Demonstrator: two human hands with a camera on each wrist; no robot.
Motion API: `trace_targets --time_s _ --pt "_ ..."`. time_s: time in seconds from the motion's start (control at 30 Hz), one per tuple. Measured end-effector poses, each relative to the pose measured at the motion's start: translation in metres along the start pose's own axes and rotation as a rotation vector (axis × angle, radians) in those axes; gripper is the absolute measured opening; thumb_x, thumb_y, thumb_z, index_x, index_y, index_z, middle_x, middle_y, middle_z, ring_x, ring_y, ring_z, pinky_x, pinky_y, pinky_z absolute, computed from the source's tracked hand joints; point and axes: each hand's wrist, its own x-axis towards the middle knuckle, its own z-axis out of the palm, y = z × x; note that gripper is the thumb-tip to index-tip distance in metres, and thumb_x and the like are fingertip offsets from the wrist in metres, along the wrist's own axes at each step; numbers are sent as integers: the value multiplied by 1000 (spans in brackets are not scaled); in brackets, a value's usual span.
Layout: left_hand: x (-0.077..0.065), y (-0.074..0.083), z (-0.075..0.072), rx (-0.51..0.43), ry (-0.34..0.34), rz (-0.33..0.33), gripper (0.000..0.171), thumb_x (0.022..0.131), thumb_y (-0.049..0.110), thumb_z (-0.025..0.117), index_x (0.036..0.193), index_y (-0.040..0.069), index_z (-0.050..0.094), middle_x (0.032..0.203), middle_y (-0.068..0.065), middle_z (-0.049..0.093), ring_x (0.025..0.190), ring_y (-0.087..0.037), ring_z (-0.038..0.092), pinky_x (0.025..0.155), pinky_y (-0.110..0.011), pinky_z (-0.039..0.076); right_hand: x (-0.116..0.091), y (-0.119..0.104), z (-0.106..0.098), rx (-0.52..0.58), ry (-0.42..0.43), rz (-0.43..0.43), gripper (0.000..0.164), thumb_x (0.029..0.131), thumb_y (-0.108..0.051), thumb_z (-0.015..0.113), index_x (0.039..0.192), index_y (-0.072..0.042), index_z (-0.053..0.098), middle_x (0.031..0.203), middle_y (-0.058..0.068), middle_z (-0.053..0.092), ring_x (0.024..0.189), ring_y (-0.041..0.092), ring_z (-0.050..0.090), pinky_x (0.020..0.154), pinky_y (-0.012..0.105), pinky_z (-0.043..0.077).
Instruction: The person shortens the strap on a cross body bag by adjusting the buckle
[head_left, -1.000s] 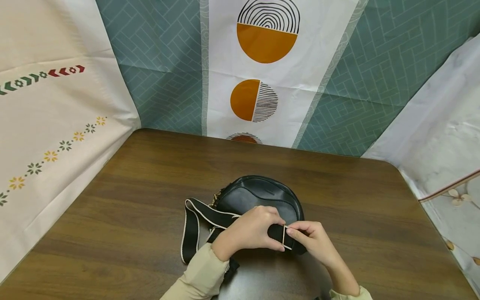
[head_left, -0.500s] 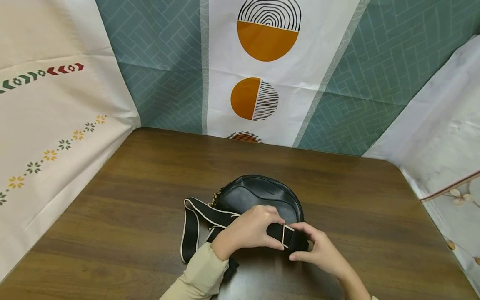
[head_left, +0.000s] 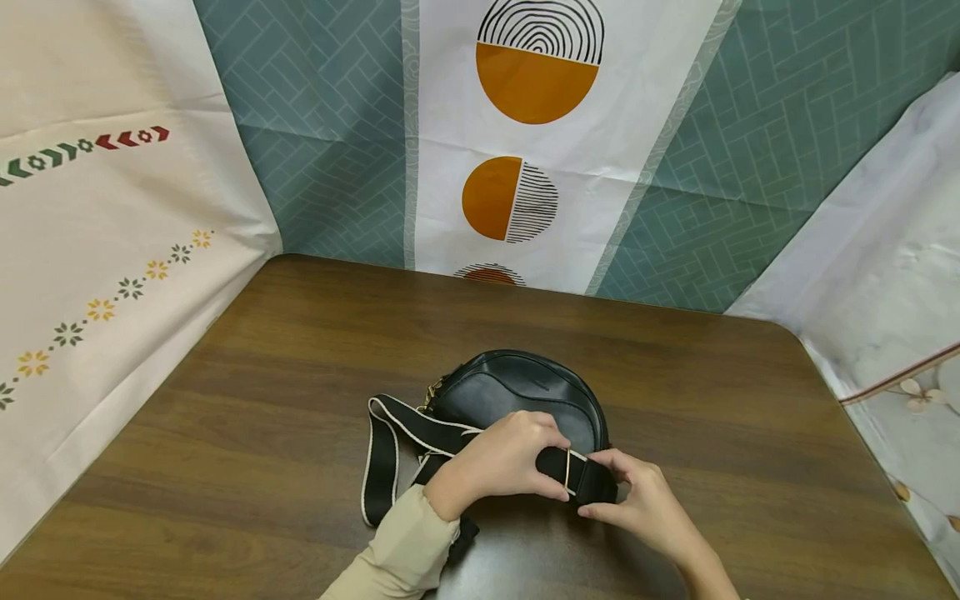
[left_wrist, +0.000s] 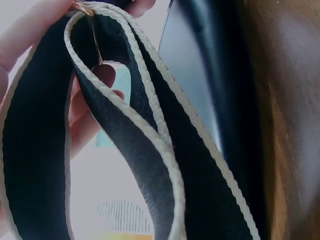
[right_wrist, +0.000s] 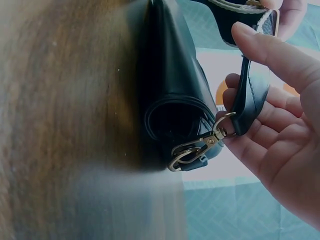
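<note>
A black leather handbag [head_left: 517, 387] lies on the table. Its black webbing strap [head_left: 382, 468], edged in white, loops out on the bag's left. My left hand [head_left: 506, 462] grips the strap beside a thin gold slider buckle [head_left: 567, 472], thumb and fingers at opposite edges. Just right of the buckle, my right hand [head_left: 637, 497] pinches the strap's end between thumb and fingers. The right wrist view shows a leather tab [right_wrist: 253, 97] there, joined by a gold clasp [right_wrist: 214, 139] to the bag. Folded strap layers [left_wrist: 35, 140] hang close in the left wrist view.
The brown wooden table [head_left: 285, 375] extends around the bag. Behind it hangs a green and white patterned cloth [head_left: 337, 150], with pale cloths on the left [head_left: 112, 233] and right [head_left: 885, 250]. A dark strap piece [head_left: 463, 537] lies by the left sleeve.
My right hand has shifted from pinching the strap edge at the buckle to spanning the strap's end, thumb now lower. The left hand and bag stay nearly still.
</note>
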Motion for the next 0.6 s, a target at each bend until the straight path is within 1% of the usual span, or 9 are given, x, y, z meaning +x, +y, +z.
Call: trace_targets --time_s 0.2,0.27,0.33,0.53,0.6 --pt "4 5 4 98 -53 12 40 65 34 78 95 9 69 84 5 58 75 -3 54 69 -12 40 0 -4 1 -8 1 -18 43 58 -7 82 96 -5 63 88 0 64 70 8 57 57 27 48" --pt "5 6 6 123 -62 14 40 65 35 78 95 10 69 82 6 57 74 -2 53 69 -12 41 0 -5 2 -6 -2 -18 43 59 -8 82 97 -5 63 89 0 64 70 9 58 57 27 48" --pt "5 7 7 136 -67 10 40 64 35 78 95 11 69 82 6 57 73 -2 52 68 -12 41 0 -6 2 -6 3 -27 43 59 -8 82 97 -5 63 89 0 64 71 9 57 57 27 48" --pt "6 9 9 177 -70 14 41 63 35 78 96 13 70 81 7 56 73 -3 53 68 -14 41 1 -4 4 -33 30 -97 47 56 -4 82 99 -3 63 91 3 64 77 9 58 61 25 47" --pt "6 9 9 179 -71 18 41 63 35 79 97 13 70 82 7 56 73 -3 53 68 -14 41 0 -4 5 -41 37 -106 49 55 -3 82 100 -2 63 93 4 64 80 10 58 62 24 47"
